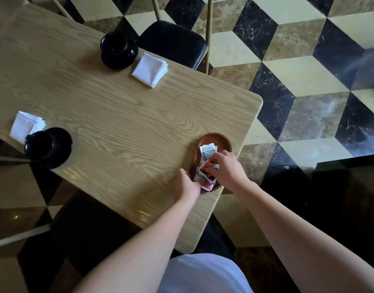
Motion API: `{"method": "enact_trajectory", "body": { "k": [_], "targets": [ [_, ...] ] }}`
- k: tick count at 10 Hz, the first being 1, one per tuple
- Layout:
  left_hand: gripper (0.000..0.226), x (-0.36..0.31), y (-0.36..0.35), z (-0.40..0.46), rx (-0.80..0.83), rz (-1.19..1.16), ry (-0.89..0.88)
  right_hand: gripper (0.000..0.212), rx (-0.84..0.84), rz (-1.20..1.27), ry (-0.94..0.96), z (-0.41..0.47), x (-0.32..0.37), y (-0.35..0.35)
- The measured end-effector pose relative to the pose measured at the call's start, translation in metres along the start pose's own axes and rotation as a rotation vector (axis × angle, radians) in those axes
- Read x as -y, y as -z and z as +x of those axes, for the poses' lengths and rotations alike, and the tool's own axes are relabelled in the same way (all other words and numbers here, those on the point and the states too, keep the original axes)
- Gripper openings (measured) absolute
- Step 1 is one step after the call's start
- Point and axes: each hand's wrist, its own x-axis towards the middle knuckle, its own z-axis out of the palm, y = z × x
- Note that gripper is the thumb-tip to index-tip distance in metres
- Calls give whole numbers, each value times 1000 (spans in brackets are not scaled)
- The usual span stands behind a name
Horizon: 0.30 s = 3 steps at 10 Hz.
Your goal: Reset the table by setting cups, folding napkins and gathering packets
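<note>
A brown oval tray (pixel 223 141) sits near the right edge of the wooden table (pixel 118 115). Several white and orange packets (pixel 207 152) lie piled in it. My right hand (pixel 228 168) rests on the pile, fingers pinched on the packets. At the tray's near left rim, my left hand (pixel 187 182) touches the lowest packets with its fingertips. One black cup on a saucer (pixel 118 49) stands at the far side beside a folded white napkin (pixel 150 69). A second black cup and saucer (pixel 48 146) stands at the left edge, next to another folded napkin (pixel 25 125).
A black padded chair (pixel 173 42) is pushed in at the far side of the table. The floor around is a black, cream and brown cube-pattern tile (pixel 298 81). The table's right corner lies just beyond the tray.
</note>
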Motion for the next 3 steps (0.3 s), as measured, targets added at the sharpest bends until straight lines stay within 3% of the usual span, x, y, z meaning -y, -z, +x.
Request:
{"method": "enact_trajectory", "body": {
  "k": [2,3],
  "targets": [
    [16,16,17,-4,75,30,-212,37,-135,87,-113,-21,-4,1],
    [6,28,31,-9,41,215,-429,32,-169,131,-184,-36,5,-7]
  ]
}}
